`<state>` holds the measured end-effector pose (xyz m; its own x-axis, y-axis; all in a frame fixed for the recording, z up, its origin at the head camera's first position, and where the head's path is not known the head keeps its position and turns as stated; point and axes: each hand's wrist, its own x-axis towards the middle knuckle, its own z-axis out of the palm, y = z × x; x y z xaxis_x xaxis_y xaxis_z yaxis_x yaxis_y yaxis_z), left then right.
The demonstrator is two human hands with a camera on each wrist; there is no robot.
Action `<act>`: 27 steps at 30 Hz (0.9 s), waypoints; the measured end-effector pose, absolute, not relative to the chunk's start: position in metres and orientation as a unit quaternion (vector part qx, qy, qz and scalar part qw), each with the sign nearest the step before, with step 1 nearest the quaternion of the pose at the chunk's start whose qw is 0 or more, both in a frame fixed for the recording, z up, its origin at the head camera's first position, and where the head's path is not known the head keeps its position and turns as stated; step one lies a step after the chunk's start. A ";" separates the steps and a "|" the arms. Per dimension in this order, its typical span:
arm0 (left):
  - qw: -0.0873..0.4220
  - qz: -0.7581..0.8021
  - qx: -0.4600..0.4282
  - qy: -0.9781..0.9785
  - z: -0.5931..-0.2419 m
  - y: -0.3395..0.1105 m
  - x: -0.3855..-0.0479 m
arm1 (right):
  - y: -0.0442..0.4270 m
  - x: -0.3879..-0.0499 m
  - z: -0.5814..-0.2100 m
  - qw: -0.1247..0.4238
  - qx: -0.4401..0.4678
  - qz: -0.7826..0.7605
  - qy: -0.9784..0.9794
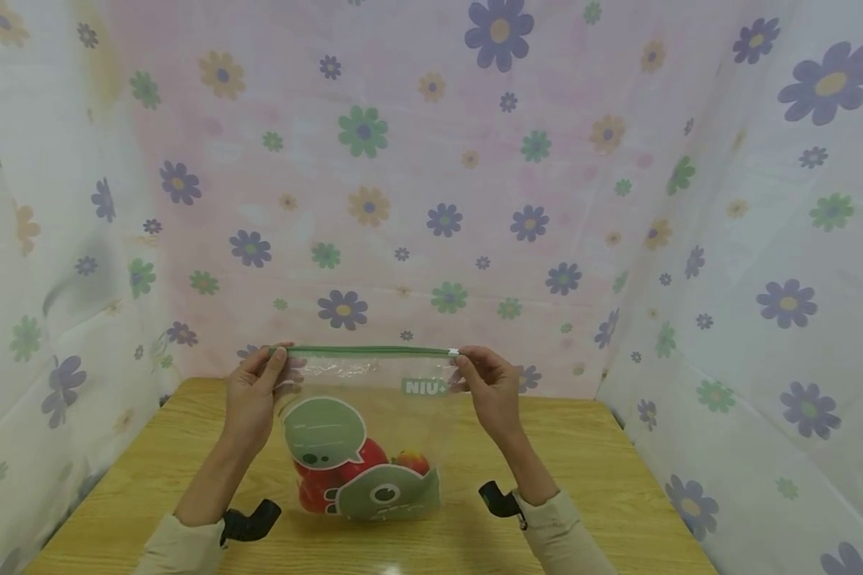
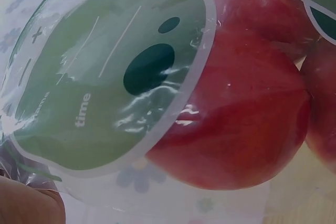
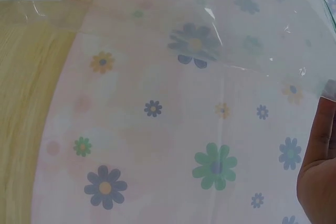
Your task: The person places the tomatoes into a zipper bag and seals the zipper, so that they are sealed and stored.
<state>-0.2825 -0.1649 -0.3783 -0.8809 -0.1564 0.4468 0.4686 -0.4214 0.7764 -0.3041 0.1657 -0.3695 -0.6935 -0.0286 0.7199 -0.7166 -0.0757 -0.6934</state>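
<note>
A clear zipper bag [image 1: 374, 383] with green cartoon prints and a green zip strip [image 1: 374, 350] hangs upright between both hands. Red tomatoes [image 2: 241, 108] fill its lower left part, and a smaller red-yellow fruit [image 1: 412, 461] lies to their right. At the top left corner, my left hand [image 1: 253, 395] pinches the bag between thumb and fingers. My right hand [image 1: 494, 391] pinches the top right corner, by the white zip slider [image 1: 454, 352]. The zip looks closed along the top edge. Some fingertips are behind the clear plastic.
Under the bag is a wooden table [image 1: 575, 463]. A flower-patterned curtain [image 1: 403, 176] surrounds the table at the back and both sides. Black wrist mounts [image 1: 252, 523] stick out inward from both wrists.
</note>
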 end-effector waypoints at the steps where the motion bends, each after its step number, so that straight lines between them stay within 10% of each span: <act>1: 0.187 -0.831 -0.156 -0.500 -0.379 -0.165 -0.282 | 0.166 -0.304 -0.370 0.252 0.293 0.670 -0.634; 27: 0.173 -0.769 -0.156 -0.595 -0.362 -0.178 -0.271 | 0.155 -0.297 -0.369 0.264 0.263 0.680 -0.631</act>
